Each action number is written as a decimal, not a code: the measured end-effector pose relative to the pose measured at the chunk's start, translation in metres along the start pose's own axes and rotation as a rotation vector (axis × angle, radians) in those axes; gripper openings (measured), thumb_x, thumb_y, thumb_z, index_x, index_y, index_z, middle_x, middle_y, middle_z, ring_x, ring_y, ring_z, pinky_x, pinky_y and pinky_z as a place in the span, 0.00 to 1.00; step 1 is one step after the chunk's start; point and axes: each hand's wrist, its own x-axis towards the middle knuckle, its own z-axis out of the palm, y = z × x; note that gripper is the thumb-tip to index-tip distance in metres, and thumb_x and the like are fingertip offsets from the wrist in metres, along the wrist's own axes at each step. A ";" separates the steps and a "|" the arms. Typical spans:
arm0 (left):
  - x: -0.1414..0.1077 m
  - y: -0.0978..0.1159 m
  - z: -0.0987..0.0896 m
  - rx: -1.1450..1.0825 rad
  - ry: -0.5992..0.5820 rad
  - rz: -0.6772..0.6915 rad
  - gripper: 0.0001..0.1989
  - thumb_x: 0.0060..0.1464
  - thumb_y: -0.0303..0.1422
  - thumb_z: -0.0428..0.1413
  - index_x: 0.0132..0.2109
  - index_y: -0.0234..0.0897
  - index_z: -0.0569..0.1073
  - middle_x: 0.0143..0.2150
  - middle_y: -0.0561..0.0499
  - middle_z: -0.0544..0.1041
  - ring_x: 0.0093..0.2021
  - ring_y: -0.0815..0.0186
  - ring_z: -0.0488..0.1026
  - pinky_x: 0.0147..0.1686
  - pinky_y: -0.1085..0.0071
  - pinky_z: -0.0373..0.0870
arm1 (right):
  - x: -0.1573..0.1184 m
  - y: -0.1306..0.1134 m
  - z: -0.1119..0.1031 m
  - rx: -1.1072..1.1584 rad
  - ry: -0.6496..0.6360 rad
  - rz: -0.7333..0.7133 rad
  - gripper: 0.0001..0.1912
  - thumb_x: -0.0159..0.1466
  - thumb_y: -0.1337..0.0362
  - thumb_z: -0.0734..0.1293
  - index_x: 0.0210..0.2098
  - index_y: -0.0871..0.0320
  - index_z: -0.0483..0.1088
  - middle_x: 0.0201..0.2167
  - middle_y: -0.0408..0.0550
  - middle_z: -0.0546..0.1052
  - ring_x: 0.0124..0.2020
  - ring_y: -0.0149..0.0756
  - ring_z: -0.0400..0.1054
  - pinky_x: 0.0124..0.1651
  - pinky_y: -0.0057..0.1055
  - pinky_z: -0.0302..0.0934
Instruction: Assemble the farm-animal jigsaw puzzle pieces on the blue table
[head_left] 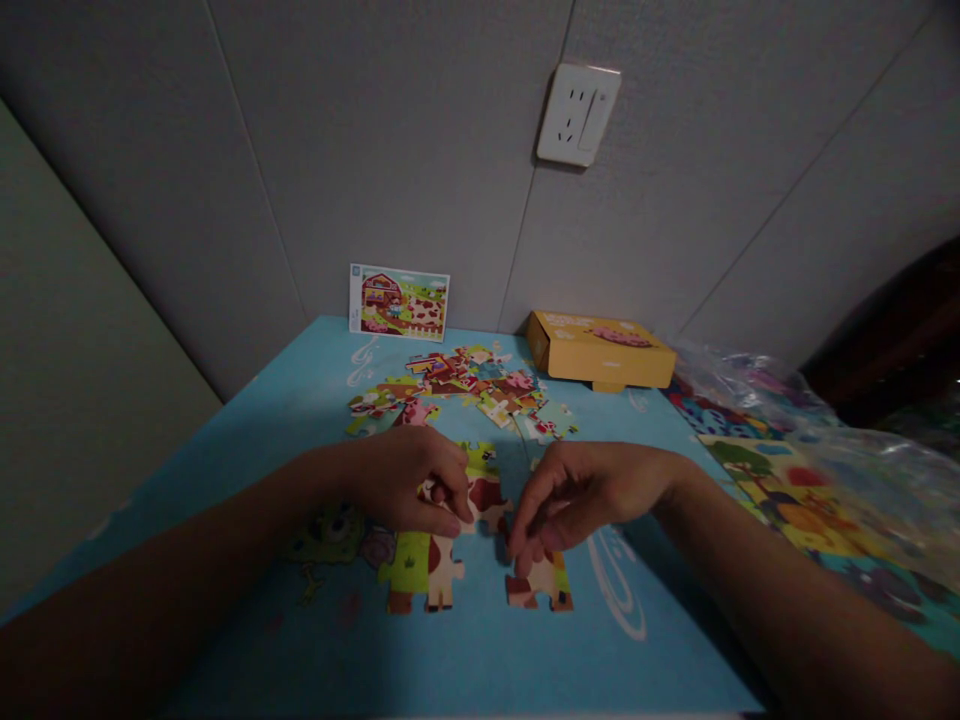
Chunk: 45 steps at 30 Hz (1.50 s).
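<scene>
Joined puzzle pieces (442,572) with a green and cow-patterned picture lie on the blue table. My left hand (420,482) rests over their upper left part, its fingertips bent down onto them; whether it pinches a piece is hidden. My right hand (574,495) is just to the right, fingers curled with the tips down at a cow-patterned piece (538,585) near the front. That piece lies flat, apart from the lower left pieces. A loose heap of puzzle pieces (517,385) is spread behind both hands.
A picture card (399,303) of a barn and cow leans on the wall at the back. An orange box (604,350) stands at the back right. Clear plastic wrapping (757,385) and colourful printed sheets (799,495) lie along the right side. A wall socket (579,114) is above.
</scene>
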 end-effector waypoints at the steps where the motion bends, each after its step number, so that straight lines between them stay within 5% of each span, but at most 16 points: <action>1: 0.000 0.001 0.000 0.000 0.004 0.012 0.06 0.50 0.30 0.61 0.38 0.38 0.80 0.30 0.50 0.76 0.30 0.69 0.70 0.30 0.76 0.63 | 0.003 0.000 0.002 0.004 -0.036 0.009 0.18 0.61 0.60 0.69 0.47 0.66 0.74 0.40 0.53 0.79 0.36 0.28 0.73 0.35 0.20 0.64; 6: 0.004 -0.003 0.005 0.089 0.074 0.033 0.07 0.53 0.30 0.56 0.29 0.34 0.77 0.23 0.52 0.71 0.24 0.72 0.65 0.26 0.75 0.58 | 0.015 0.001 0.012 0.061 -0.248 0.125 0.23 0.59 0.56 0.70 0.50 0.64 0.72 0.43 0.51 0.77 0.25 0.23 0.70 0.22 0.16 0.60; 10: 0.003 -0.020 -0.009 0.383 0.684 -0.362 0.17 0.57 0.34 0.50 0.21 0.34 0.68 0.20 0.53 0.66 0.23 0.71 0.61 0.27 0.73 0.57 | 0.018 0.004 0.014 0.062 -0.181 0.122 0.19 0.61 0.57 0.69 0.47 0.63 0.73 0.38 0.48 0.78 0.22 0.20 0.69 0.19 0.14 0.57; 12: -0.004 -0.033 -0.022 0.470 0.829 -0.634 0.15 0.58 0.37 0.48 0.28 0.34 0.73 0.26 0.50 0.72 0.28 0.66 0.67 0.31 0.71 0.61 | 0.019 0.007 0.013 0.077 -0.164 0.119 0.18 0.60 0.58 0.70 0.46 0.64 0.73 0.36 0.47 0.78 0.21 0.20 0.68 0.17 0.14 0.55; 14: -0.013 -0.046 -0.033 0.559 0.746 -0.798 0.17 0.55 0.41 0.50 0.42 0.33 0.75 0.37 0.44 0.75 0.40 0.58 0.70 0.42 0.67 0.64 | 0.021 0.012 0.013 0.107 -0.161 0.101 0.18 0.59 0.60 0.71 0.45 0.64 0.73 0.33 0.47 0.78 0.19 0.21 0.67 0.15 0.15 0.53; 17: -0.022 -0.060 -0.036 0.646 0.479 -0.985 0.36 0.48 0.55 0.52 0.55 0.30 0.71 0.49 0.35 0.71 0.51 0.45 0.66 0.49 0.56 0.63 | 0.025 0.015 0.012 0.179 -0.034 -0.052 0.16 0.57 0.61 0.71 0.42 0.65 0.74 0.27 0.45 0.77 0.15 0.21 0.62 0.13 0.17 0.48; 20: -0.021 -0.065 -0.030 0.650 0.393 -0.921 0.34 0.50 0.55 0.51 0.53 0.32 0.73 0.50 0.36 0.70 0.52 0.46 0.66 0.50 0.55 0.64 | 0.030 0.015 0.009 0.254 0.341 -0.313 0.12 0.55 0.61 0.72 0.34 0.64 0.74 0.18 0.41 0.73 0.11 0.18 0.51 0.13 0.19 0.40; 23: -0.017 -0.066 -0.029 0.551 0.444 -0.860 0.30 0.50 0.51 0.53 0.51 0.31 0.74 0.48 0.38 0.71 0.49 0.51 0.69 0.52 0.61 0.64 | 0.033 0.015 -0.001 0.303 0.730 -0.443 0.11 0.53 0.60 0.71 0.31 0.63 0.72 0.13 0.36 0.66 0.11 0.19 0.43 0.14 0.21 0.34; 26: -0.015 -0.068 -0.032 0.439 0.546 -0.882 0.30 0.48 0.48 0.56 0.51 0.28 0.73 0.47 0.38 0.72 0.49 0.52 0.70 0.51 0.63 0.65 | 0.028 0.020 -0.020 0.205 1.137 -0.403 0.13 0.52 0.57 0.71 0.30 0.61 0.71 0.14 0.36 0.64 0.13 0.22 0.48 0.17 0.22 0.39; 28: -0.015 -0.069 -0.034 0.407 0.626 -0.886 0.31 0.48 0.48 0.56 0.53 0.29 0.72 0.46 0.39 0.72 0.46 0.54 0.71 0.49 0.63 0.67 | 0.022 0.025 -0.034 -0.070 1.425 -0.293 0.14 0.53 0.56 0.70 0.31 0.61 0.72 0.20 0.42 0.70 0.19 0.27 0.58 0.21 0.24 0.50; 30: -0.015 -0.072 -0.034 0.415 0.706 -0.867 0.30 0.48 0.47 0.56 0.53 0.30 0.72 0.46 0.41 0.71 0.44 0.55 0.72 0.48 0.63 0.68 | 0.017 0.033 -0.045 -0.451 1.582 -0.149 0.18 0.53 0.55 0.70 0.39 0.60 0.73 0.32 0.50 0.76 0.31 0.36 0.67 0.33 0.30 0.59; 34: -0.013 -0.075 -0.028 0.458 0.720 -0.735 0.27 0.46 0.42 0.58 0.52 0.31 0.73 0.45 0.42 0.70 0.47 0.55 0.70 0.51 0.62 0.66 | 0.018 0.045 -0.055 -0.888 1.501 0.102 0.33 0.54 0.48 0.70 0.55 0.60 0.69 0.49 0.59 0.73 0.50 0.49 0.65 0.52 0.42 0.57; 38: -0.010 -0.074 -0.017 0.518 0.550 -0.634 0.23 0.51 0.42 0.55 0.51 0.35 0.74 0.46 0.42 0.70 0.50 0.53 0.67 0.53 0.57 0.63 | 0.026 0.047 -0.058 -0.944 1.432 0.225 0.33 0.55 0.41 0.67 0.54 0.54 0.70 0.47 0.56 0.74 0.50 0.50 0.66 0.51 0.43 0.57; 45: -0.006 -0.062 -0.006 0.610 0.548 -0.483 0.23 0.53 0.38 0.55 0.55 0.36 0.72 0.53 0.40 0.68 0.54 0.50 0.64 0.54 0.52 0.62 | 0.026 0.043 -0.064 -0.885 1.405 0.202 0.27 0.55 0.48 0.71 0.50 0.56 0.73 0.46 0.55 0.74 0.48 0.47 0.67 0.49 0.38 0.57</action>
